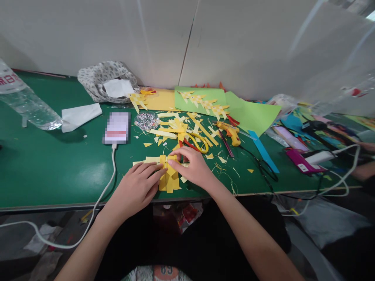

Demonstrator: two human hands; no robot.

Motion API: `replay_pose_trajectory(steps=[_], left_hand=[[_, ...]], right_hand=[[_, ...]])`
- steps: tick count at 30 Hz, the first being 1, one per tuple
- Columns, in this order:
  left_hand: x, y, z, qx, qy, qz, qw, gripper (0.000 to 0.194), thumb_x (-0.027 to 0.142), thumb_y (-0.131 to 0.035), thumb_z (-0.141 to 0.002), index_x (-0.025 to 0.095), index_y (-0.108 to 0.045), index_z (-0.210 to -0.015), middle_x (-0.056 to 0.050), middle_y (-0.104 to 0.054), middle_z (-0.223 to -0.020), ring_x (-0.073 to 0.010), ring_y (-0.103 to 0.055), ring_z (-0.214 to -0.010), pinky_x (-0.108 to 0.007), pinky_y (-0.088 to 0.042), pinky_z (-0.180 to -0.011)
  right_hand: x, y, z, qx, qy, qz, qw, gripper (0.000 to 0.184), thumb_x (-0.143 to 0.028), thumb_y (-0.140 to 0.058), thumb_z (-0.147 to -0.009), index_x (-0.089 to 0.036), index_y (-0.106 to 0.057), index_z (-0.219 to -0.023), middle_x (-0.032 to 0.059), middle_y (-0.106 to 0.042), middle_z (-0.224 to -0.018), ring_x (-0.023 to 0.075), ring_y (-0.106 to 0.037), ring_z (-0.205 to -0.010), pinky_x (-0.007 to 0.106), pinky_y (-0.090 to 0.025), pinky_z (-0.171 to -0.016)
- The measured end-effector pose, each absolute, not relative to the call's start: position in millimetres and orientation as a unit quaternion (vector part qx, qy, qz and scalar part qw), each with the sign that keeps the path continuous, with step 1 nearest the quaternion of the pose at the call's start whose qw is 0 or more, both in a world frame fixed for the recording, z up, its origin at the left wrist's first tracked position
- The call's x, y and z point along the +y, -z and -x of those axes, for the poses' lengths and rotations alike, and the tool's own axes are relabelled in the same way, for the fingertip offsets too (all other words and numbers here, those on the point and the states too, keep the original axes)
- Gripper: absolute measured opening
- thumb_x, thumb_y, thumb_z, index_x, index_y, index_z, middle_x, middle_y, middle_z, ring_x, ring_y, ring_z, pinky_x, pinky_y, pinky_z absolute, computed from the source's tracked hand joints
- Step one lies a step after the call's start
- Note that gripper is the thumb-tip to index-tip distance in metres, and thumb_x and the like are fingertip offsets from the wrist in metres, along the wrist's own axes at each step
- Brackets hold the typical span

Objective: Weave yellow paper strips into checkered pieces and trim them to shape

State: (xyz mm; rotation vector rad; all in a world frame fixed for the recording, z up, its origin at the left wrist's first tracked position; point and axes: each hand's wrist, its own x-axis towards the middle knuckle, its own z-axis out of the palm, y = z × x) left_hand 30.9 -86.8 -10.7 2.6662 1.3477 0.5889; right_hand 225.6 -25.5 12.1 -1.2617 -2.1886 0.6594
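Under both hands' flat, released fingers point(155, 168) lies a woven yellow paper strip piece point(169, 180).

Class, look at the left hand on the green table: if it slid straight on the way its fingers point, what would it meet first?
The left hand points right and slightly away, so it would first meet the woven yellow strips it already touches, then probably the right hand pressing on them.
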Motion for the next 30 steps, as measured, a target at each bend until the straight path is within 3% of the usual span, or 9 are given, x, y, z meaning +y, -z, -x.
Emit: replay_pose_trajectory(steps=[7,13,16,18,21,23,25,30], left_hand=[[-86,9,-32,0.441,-0.191,-0.876,0.042,0.033,0.017,-0.042,-0.087,0.019,-0.054,-0.118,-0.009,-0.060,-0.118,-0.0238,-0.052,-0.109,-0.042,-0.042,-0.094],[-86,10,-32,0.438,-0.189,-0.878,0.034,0.032,0.018,-0.042,-0.087,0.019,-0.055,-0.117,-0.010,-0.059,-0.119,-0.0244,-0.053,-0.107,-0.042,-0.042,-0.093],[-86,10,-31,0.444,-0.179,-0.877,0.036,0.035,0.019,-0.042,-0.088,0.019,-0.052,-0.122,-0.009,-0.059,-0.120,-0.0245,-0.052,-0.107,-0.042,-0.041,-0.093],[-86,10,-31,0.449,-0.170,-0.876,0.041,0.041,0.018,-0.040,-0.088,0.020,-0.045,-0.129,-0.009,-0.058,-0.122,-0.0243,-0.051,-0.108,-0.042,-0.041,-0.094],[-87,10,-31,0.451,-0.167,-0.875,0.045,0.047,0.018,-0.039,-0.089,0.021,-0.038,-0.136,-0.008,-0.057,-0.123,-0.0239,-0.050,-0.109,-0.041,-0.040,-0.095],[-87,10,-31,0.452,-0.167,-0.875,0.045,0.049,0.019,-0.039,-0.089,0.021,-0.036,-0.137,-0.008,-0.057,-0.123,-0.0239,-0.050,-0.110,-0.041,-0.039,-0.095],[-86,11,-31,0.454,-0.165,-0.874,0.046,0.050,0.019,-0.039,-0.089,0.022,-0.035,-0.139,-0.008,-0.057,-0.122,-0.0240,-0.050,-0.109,-0.041,-0.039,-0.094],[-86,12,-31,0.456,-0.160,-0.874,0.049,0.050,0.019,-0.040,-0.089,0.021,-0.034,-0.139,-0.008,-0.057,-0.122,-0.0235,-0.049,-0.109,-0.041,-0.038,-0.096]], right_hand=[[-30,-18,-226,-0.805,-0.298,0.447,0.253,0.035,-0.039,-0.060,-0.079,-0.024,-0.056,-0.110,0.0005,-0.065,-0.084,0.0154,-0.059,-0.082,0.030,-0.045,-0.078],[-29,-27,-232,-0.777,-0.351,0.459,0.251,0.035,-0.045,-0.043,-0.089,-0.024,-0.057,-0.114,0.0029,-0.069,-0.092,0.0167,-0.063,-0.087,0.030,-0.045,-0.078],[-23,-33,-239,-0.741,-0.352,0.478,0.315,0.028,-0.034,-0.040,-0.090,-0.023,-0.061,-0.106,0.0029,-0.068,-0.093,0.0160,-0.062,-0.083,0.028,-0.046,-0.071],[-18,-37,-247,-0.717,-0.336,0.505,0.344,0.025,-0.022,-0.040,-0.085,-0.021,-0.064,-0.090,0.0022,-0.067,-0.088,0.0155,-0.061,-0.078,0.028,-0.045,-0.067],[-14,-42,-260,-0.717,-0.320,0.539,0.304,0.026,-0.011,-0.040,-0.074,-0.019,-0.065,-0.071,0.0008,-0.062,-0.068,0.0148,-0.057,-0.065,0.028,-0.041,-0.060],[-13,-44,-265,-0.737,-0.339,0.533,0.239,0.024,-0.010,-0.044,-0.068,-0.020,-0.066,-0.071,-0.0009,-0.056,-0.059,0.0137,-0.052,-0.057,0.028,-0.037,-0.055],[-14,-44,-267,-0.751,-0.373,0.508,0.196,0.025,-0.008,-0.048,-0.064,-0.020,-0.066,-0.075,-0.0013,-0.058,-0.062,0.0128,-0.051,-0.057,0.027,-0.037,-0.054],[-20,-46,-253,-0.756,-0.434,0.448,0.202,0.023,-0.008,-0.049,-0.066,-0.019,-0.064,-0.080,0.0021,-0.066,-0.083,0.0136,-0.057,-0.071,0.029,-0.043,-0.064]])
